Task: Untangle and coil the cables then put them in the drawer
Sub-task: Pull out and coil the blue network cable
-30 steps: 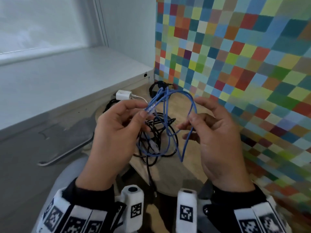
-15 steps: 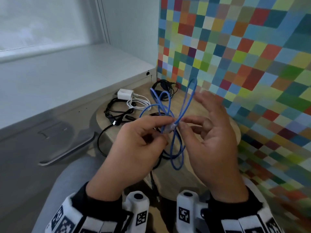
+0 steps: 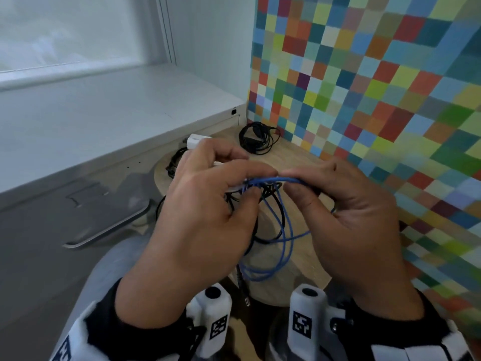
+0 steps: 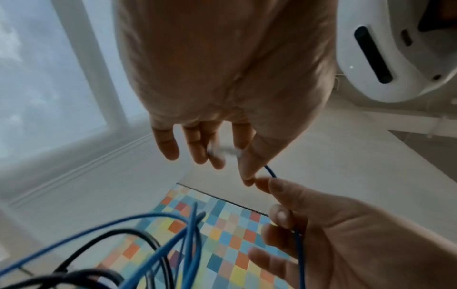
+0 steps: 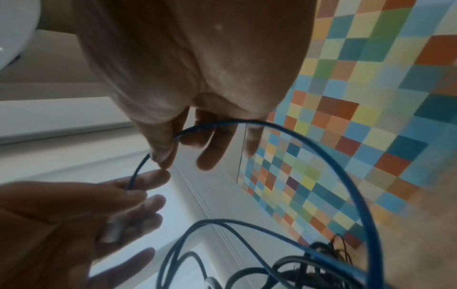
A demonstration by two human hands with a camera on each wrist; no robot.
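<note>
A thin blue cable (image 3: 284,243) is pinched between both hands above the round wooden table (image 3: 294,157). My left hand (image 3: 260,182) holds it by thumb and forefinger near its clear plug (image 4: 222,151). My right hand (image 3: 289,185) pinches the same strand a finger's width to the right. In the right wrist view the blue cable (image 5: 346,176) arcs from under my right hand's fingers (image 5: 212,156). Its loops hang below the hands, over a tangle of black cables (image 3: 273,212) on the table.
A coiled black cable (image 3: 256,138) lies at the table's far edge, and a white charger (image 3: 195,140) shows behind my left hand. A grey cabinet front with a long handle (image 3: 109,225) stands to the left, under a white ledge. A multicoloured checkered wall (image 3: 390,100) closes the right side.
The hands have come down and closer together. The blue loops that stood up above the fingers now hang below them, and both hands pinch one short stretch.
</note>
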